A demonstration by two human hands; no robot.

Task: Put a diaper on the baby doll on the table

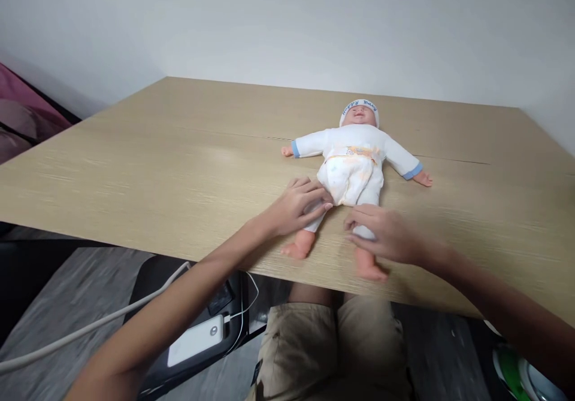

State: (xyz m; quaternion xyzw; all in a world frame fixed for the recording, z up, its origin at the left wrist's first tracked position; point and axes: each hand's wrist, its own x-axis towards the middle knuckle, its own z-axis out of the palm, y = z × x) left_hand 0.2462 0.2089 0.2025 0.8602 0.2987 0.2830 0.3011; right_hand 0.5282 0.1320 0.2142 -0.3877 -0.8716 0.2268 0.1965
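Note:
A baby doll (308,143) lies on its back with arms spread and legs toward me. It wears a white outfit with blue cuffs and a lettered white cap (359,105). Around its hips sits a white diaper (345,176) with an orange printed band across the waist. My left hand (300,204) rests over the doll's leg on the left, fingers stretched out by the diaper's lower edge. Over the other leg, my right hand (381,230) is slightly blurred, its thumb apart from its fingers. Both hands partly hide the doll's legs.
The doll lies near the front edge of a wooden table (157,167) against a pale wall. Below the edge, a white power bank (196,340) with a cable lies on a black seat, beside a thick pale hose (103,320). Pink fabric (27,105) shows at far left.

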